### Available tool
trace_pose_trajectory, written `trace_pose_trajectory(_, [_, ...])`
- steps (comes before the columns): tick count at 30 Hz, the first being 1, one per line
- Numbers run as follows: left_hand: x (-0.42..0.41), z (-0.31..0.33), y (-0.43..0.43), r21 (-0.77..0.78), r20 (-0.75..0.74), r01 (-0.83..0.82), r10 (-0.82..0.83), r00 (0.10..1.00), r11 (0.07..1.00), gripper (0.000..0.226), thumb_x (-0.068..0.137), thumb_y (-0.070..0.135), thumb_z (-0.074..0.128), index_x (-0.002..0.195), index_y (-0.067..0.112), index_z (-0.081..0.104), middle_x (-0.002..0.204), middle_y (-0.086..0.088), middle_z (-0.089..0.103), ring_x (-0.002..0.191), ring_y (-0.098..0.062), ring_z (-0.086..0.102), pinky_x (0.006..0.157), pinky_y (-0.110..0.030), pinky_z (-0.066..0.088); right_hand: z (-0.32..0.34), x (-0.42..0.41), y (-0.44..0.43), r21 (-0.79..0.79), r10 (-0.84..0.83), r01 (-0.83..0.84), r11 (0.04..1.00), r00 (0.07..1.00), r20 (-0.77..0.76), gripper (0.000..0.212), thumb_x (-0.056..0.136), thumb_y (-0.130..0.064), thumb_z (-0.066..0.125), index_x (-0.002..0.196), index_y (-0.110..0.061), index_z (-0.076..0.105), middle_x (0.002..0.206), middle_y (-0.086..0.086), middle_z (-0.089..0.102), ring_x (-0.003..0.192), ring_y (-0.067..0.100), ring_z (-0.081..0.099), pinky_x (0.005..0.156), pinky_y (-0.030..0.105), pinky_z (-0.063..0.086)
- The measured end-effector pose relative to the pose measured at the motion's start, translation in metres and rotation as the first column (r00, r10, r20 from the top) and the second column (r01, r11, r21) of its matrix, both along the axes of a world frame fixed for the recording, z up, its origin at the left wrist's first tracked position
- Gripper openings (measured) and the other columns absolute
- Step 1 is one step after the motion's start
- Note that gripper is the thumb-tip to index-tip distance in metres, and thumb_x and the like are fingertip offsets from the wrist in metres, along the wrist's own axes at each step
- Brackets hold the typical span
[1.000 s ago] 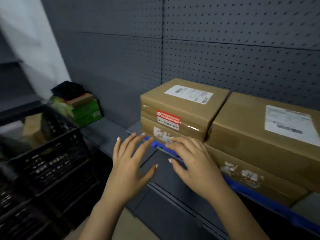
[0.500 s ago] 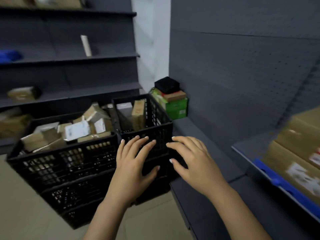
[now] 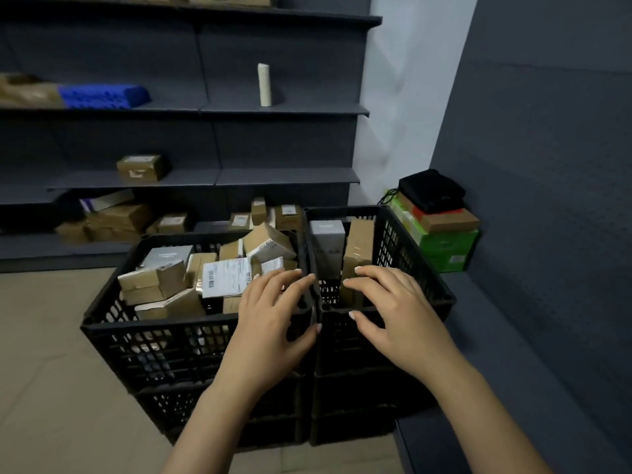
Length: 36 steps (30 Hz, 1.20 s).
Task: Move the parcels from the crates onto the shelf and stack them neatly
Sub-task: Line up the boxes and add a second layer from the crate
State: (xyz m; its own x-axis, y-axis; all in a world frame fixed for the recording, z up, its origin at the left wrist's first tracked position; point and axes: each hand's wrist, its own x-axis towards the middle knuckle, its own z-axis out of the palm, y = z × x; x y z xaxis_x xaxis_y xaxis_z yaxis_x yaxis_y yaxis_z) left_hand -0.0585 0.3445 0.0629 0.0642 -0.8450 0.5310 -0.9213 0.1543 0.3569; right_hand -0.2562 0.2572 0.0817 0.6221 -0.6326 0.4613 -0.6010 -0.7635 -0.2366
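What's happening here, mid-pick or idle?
A person leans over two black crates on the floor. The left hand is over the left crate, which is full of small parcels. The right hand is over the right crate, its fingers close to an upright brown parcel beside a grey box. Both hands are spread and hold nothing; no parcel is gripped yet.

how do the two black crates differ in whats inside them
The left crate is heaped with many small parcels lying at all angles; the right crate shows only a grey box and a brown box, both standing upright. The left crate looks wider than the right crate. Both are black lattice plastic, side by side.
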Motion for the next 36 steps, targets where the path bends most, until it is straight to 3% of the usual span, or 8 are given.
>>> trace_pose_trajectory(6, [0.014,-0.020,-0.098,0.047,0.007,-0.030,0.029,1.000,0.998,0.065,0.080,0.048,0.064,0.139,0.030,0.044,0.138,0.011,0.043,0.134,-0.014,0.032,0.111,-0.042,0.031,-0.020,0.009,-0.108,0.059,-0.016,0.019,0.998,0.998,-0.059,0.041,0.087,-0.026,0.067,0.126,-0.029,0.057,0.133,-0.011,0.048,0.127,0.013,0.040,0.108,0.025,0.020])
trace_pose_trajectory(11, [0.007,-0.028,-0.207,0.090,0.017,-0.076,0.075,0.997,0.993,0.068,0.080,0.046,0.067,0.141,0.030,0.042,0.140,0.011,0.040,0.136,-0.010,0.025,0.112,-0.029,0.016,-0.033,0.009,-0.223,0.113,-0.012,0.024,0.993,0.994,-0.111,0.048,0.083,-0.023,0.070,0.128,-0.029,0.055,0.135,-0.009,0.047,0.127,0.015,0.040,0.108,0.029,0.025])
trace_pose_trajectory(14, [0.000,-0.041,-0.273,0.151,0.009,-0.109,0.109,0.994,0.982,0.068,0.078,0.045,0.067,0.140,0.030,0.043,0.138,0.009,0.044,0.133,-0.013,0.029,0.113,-0.036,0.023,-0.052,0.006,-0.286,0.177,0.007,0.023,0.984,0.986,-0.169,0.050,0.084,-0.023,0.068,0.131,-0.028,0.053,0.138,-0.009,0.044,0.130,0.015,0.036,0.110,0.028,0.022])
trace_pose_trajectory(18, [-0.015,-0.074,-0.341,0.269,0.004,-0.147,0.151,0.988,0.952,0.069,0.079,0.048,0.065,0.142,0.029,0.041,0.140,0.006,0.042,0.134,-0.016,0.030,0.114,-0.037,0.019,-0.084,0.002,-0.357,0.234,0.035,0.017,0.972,0.976,-0.216,0.050,0.086,-0.022,0.066,0.133,-0.027,0.051,0.138,-0.008,0.042,0.130,0.015,0.035,0.111,0.028,0.021])
trace_pose_trajectory(21, [-0.029,-0.103,-0.375,0.378,0.011,-0.183,0.194,0.981,0.908,0.070,0.083,0.049,0.061,0.145,0.030,0.034,0.144,0.006,0.036,0.137,-0.016,0.023,0.115,-0.035,0.012,-0.109,0.000,-0.392,0.286,0.035,0.032,0.958,0.973,-0.226,0.048,0.086,-0.022,0.065,0.133,-0.025,0.052,0.137,-0.007,0.044,0.129,0.016,0.037,0.111,0.029,0.023])
trace_pose_trajectory(26, [-0.043,-0.144,-0.431,0.488,-0.027,-0.237,0.287,0.958,0.840,0.080,0.081,0.055,0.061,0.147,0.023,0.029,0.149,-0.004,0.032,0.139,-0.022,0.023,0.114,-0.038,0.017,-0.146,-0.002,-0.423,0.373,0.035,0.060,0.926,0.970,-0.242,0.049,0.085,-0.018,0.066,0.132,-0.024,0.053,0.137,-0.004,0.045,0.129,0.019,0.037,0.111,0.032,0.023])
trace_pose_trajectory(31, [-0.054,-0.177,-0.476,0.681,-0.009,-0.324,0.450,0.893,0.657,0.109,0.075,0.066,0.063,0.152,0.019,0.002,0.157,-0.010,0.010,0.143,-0.031,0.015,0.116,-0.043,0.017,-0.166,-0.011,-0.444,0.404,0.000,0.091,0.910,0.976,-0.220,0.049,0.080,-0.013,0.070,0.127,-0.023,0.057,0.132,-0.002,0.049,0.125,0.022,0.042,0.109,0.036,0.029])
trace_pose_trajectory(36, [-0.055,-0.189,-0.488,0.725,-0.017,-0.409,0.608,0.794,0.554,0.120,0.068,0.058,0.071,0.151,0.016,-0.005,0.148,-0.010,0.026,0.136,-0.031,0.028,0.108,-0.046,0.025,-0.169,-0.011,-0.457,0.435,-0.009,0.101,0.895,0.978,-0.207,0.068,0.080,-0.008,0.066,0.141,-0.027,0.042,0.139,-0.001,0.043,0.128,0.024,0.039,0.110,0.036,0.028])
